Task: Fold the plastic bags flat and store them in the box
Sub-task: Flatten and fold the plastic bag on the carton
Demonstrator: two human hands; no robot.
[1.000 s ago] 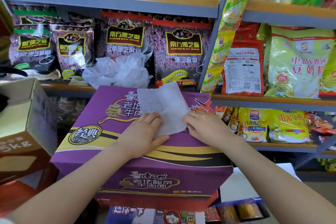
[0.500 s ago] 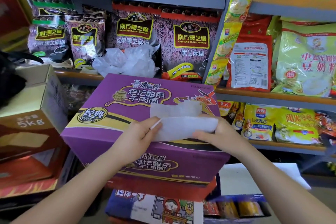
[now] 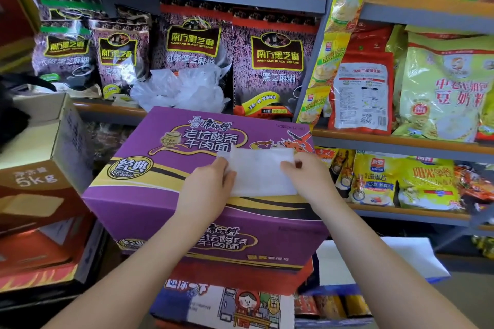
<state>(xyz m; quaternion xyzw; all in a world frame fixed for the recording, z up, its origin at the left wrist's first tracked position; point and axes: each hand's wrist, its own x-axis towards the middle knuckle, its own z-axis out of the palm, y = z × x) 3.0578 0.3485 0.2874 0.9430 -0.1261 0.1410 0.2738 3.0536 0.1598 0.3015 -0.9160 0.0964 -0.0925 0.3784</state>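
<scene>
Nearest to me, both forearms reached up over the front edge of the purple carton, my landmark for everything here. On the carton's top, toward its right front part, lay the folded plastic bag, a flat white oblong resting on the lid.

My left hand sat on the bag's left end, fingers fairly straight and laid over the plastic, pressing it down against the carton; I couldn't tell whether the thumb tucked under the edge. My right hand covered the bag's right end, fingers bent over the far right corner, thumb pointing in toward the left hand. It looked like a pinch on that corner, though the fingertips were hidden from me.

Below the carton's front face I saw another printed box with cartoon artwork, and right of that a white sheet lying flat.

Left of the carton stood a brown cardboard box marked 5kg, its top flaps open.

Just behind the carton's far edge, on the shelf, a loose heap of crumpled clear plastic bags waited, unfolded. Behind that heap stood a row of dark purple sesame paste packets.

Right of the carton, past the grey shelf upright, red and white packets and yellow-green soy milk powder bags filled the neighbouring shelf, with yellow cereal bags on the level beneath.
</scene>
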